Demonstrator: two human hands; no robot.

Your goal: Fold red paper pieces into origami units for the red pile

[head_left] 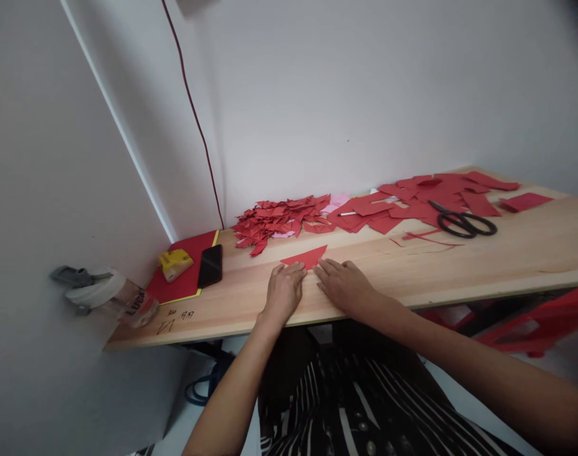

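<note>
A red paper piece (304,256), folded into a triangle, lies flat on the wooden table (507,253) near its front edge. My left hand (283,290) rests palm down with its fingers together, the fingertips touching the paper's near edge. My right hand (343,283) lies flat beside it, fingers stretched toward the same edge. Neither hand grips anything.
A heap of folded red pieces (277,220) sits behind the triangle. Flat red paper sheets (422,199) and black scissors (462,221) lie to the right. At the left are a black phone (210,266), a yellow object (174,264) on a red board, and a clear bottle (113,294).
</note>
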